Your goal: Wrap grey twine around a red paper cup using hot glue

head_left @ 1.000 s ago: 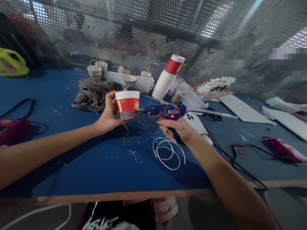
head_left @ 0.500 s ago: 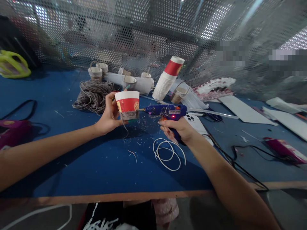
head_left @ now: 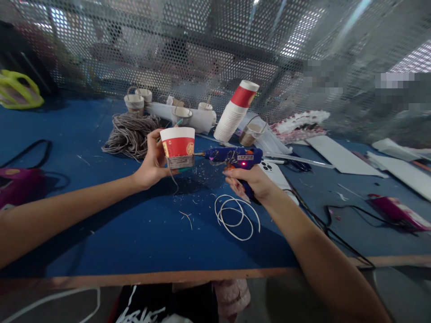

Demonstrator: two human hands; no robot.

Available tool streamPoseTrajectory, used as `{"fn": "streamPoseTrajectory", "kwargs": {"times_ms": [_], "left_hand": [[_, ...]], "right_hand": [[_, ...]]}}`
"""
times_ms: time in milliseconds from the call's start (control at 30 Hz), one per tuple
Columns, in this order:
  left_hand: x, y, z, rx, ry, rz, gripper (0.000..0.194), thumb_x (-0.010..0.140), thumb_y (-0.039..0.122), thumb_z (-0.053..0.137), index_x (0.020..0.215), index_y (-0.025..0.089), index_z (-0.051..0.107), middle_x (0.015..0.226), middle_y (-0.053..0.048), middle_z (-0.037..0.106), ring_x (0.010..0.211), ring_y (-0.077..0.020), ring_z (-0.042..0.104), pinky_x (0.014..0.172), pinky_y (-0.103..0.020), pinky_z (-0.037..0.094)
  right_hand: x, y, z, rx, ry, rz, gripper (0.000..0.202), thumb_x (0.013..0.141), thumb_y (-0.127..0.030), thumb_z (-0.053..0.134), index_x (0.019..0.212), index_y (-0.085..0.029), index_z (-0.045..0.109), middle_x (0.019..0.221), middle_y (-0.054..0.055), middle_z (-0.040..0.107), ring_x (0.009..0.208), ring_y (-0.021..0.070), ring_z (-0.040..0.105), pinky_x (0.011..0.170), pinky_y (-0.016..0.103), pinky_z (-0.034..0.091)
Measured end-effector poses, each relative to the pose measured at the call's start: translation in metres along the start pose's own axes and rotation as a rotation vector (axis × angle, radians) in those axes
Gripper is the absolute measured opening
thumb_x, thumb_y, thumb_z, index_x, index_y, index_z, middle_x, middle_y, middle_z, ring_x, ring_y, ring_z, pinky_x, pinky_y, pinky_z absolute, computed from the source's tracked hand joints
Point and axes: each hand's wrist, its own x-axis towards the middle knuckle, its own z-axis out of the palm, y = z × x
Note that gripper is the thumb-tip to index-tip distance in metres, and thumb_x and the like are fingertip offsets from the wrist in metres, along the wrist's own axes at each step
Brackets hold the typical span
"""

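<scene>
My left hand (head_left: 153,160) grips a red and white paper cup (head_left: 178,142) between thumb and fingers, holding it upright above the table. Grey cord (head_left: 181,162) is wound around the cup's lower part, and a loose end hangs down below it. In my right hand (head_left: 247,179) is a blue glue gun (head_left: 232,155) with a red light lit. Its nozzle points left, at the cup's right side near the top of the cord; whether it touches I cannot tell. A clear glue stick (head_left: 299,160) sticks out of the gun's back.
Behind the cup lie a bundle of grey cord (head_left: 129,134) and several cord-wrapped cups (head_left: 134,103). A leaning stack of paper cups (head_left: 232,116) stands at the back. Coiled white cord (head_left: 237,217) is in front, a phone (head_left: 278,177) by my right wrist, cables (head_left: 313,215) farther right.
The cup in my left hand has turned slightly, its gold emblem shifting a little to the left. The glue gun stays almost where it was.
</scene>
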Motion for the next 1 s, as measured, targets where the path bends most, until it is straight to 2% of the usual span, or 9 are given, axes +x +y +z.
{"fn": "streamPoseTrajectory", "kwargs": {"times_ms": [167, 333, 500, 567, 700, 833, 900, 1000], "left_hand": [[-0.001, -0.001, -0.001, 0.005, -0.007, 0.002, 0.090, 0.063, 0.032, 0.091, 0.129, 0.040, 0.031, 0.152, -0.005, 0.043, 0.126, -0.0254, 0.059, 0.087, -0.031, 0.062], [-0.001, 0.002, -0.001, -0.015, -0.013, -0.034, 0.089, 0.064, 0.030, 0.091, 0.128, 0.040, 0.030, 0.149, -0.004, 0.044, 0.119, -0.0215, 0.062, 0.085, -0.030, 0.060], [-0.002, 0.001, -0.002, 0.015, -0.010, -0.034, 0.091, 0.064, 0.037, 0.091, 0.130, 0.039, 0.027, 0.143, -0.006, 0.049, 0.118, -0.0249, 0.061, 0.089, -0.037, 0.059], [-0.002, 0.000, -0.003, 0.023, -0.004, -0.027, 0.091, 0.064, 0.038, 0.091, 0.130, 0.039, 0.028, 0.140, -0.005, 0.049, 0.117, -0.0246, 0.061, 0.089, -0.037, 0.059], [-0.001, -0.001, -0.002, 0.061, 0.012, 0.011, 0.091, 0.063, 0.039, 0.091, 0.130, 0.041, 0.030, 0.134, -0.003, 0.048, 0.114, -0.0227, 0.061, 0.085, -0.033, 0.060], [-0.001, 0.000, 0.002, 0.149, 0.061, 0.050, 0.094, 0.062, 0.041, 0.091, 0.134, 0.039, 0.031, 0.134, -0.005, 0.046, 0.120, -0.0258, 0.056, 0.092, -0.038, 0.059], [-0.001, 0.000, 0.003, 0.193, 0.083, 0.061, 0.095, 0.062, 0.042, 0.091, 0.136, 0.037, 0.032, 0.136, -0.006, 0.045, 0.124, -0.0277, 0.053, 0.097, -0.042, 0.057], [-0.002, 0.000, 0.003, 0.253, 0.097, 0.068, 0.096, 0.061, 0.041, 0.091, 0.138, 0.034, 0.035, 0.140, -0.007, 0.041, 0.131, -0.0298, 0.046, 0.109, -0.047, 0.049]], "right_hand": [[0.000, -0.001, 0.001, 0.006, 0.015, 0.003, 0.035, 0.062, -0.031, 0.073, 0.040, -0.022, 0.047, 0.030, -0.005, 0.040, 0.028, 0.0056, 0.036, 0.028, 0.021, 0.024], [-0.001, -0.003, 0.002, -0.012, 0.002, 0.014, 0.035, 0.064, -0.031, 0.073, 0.043, -0.023, 0.047, 0.031, -0.006, 0.040, 0.028, 0.0055, 0.034, 0.027, 0.021, 0.024], [-0.001, -0.002, 0.001, -0.058, 0.029, -0.004, 0.033, 0.064, -0.031, 0.070, 0.042, -0.022, 0.048, 0.033, -0.005, 0.042, 0.029, 0.0056, 0.036, 0.028, 0.021, 0.024], [0.002, 0.001, -0.001, -0.109, 0.050, -0.019, 0.033, 0.066, -0.033, 0.069, 0.042, -0.022, 0.048, 0.034, -0.004, 0.043, 0.031, 0.0062, 0.038, 0.030, 0.021, 0.028], [0.014, 0.010, -0.010, -0.373, 0.200, -0.099, 0.033, 0.072, -0.040, 0.070, 0.052, -0.023, 0.051, 0.043, -0.002, 0.049, 0.037, 0.0119, 0.047, 0.040, 0.028, 0.041], [0.027, 0.019, -0.020, -0.894, 0.369, -0.273, 0.034, 0.068, -0.042, 0.078, 0.068, -0.024, 0.048, 0.068, 0.004, 0.057, 0.068, 0.0230, 0.061, 0.062, 0.037, 0.050], [0.031, 0.022, -0.022, -1.072, 0.381, -0.237, 0.038, 0.067, -0.044, 0.079, 0.079, -0.023, 0.050, 0.084, 0.008, 0.058, 0.083, 0.0295, 0.063, 0.073, 0.044, 0.052], [0.032, 0.022, -0.022, -1.162, 0.322, -0.142, 0.050, 0.067, -0.048, 0.077, 0.097, -0.018, 0.050, 0.106, 0.015, 0.055, 0.097, 0.0350, 0.062, 0.084, 0.051, 0.052]]}}
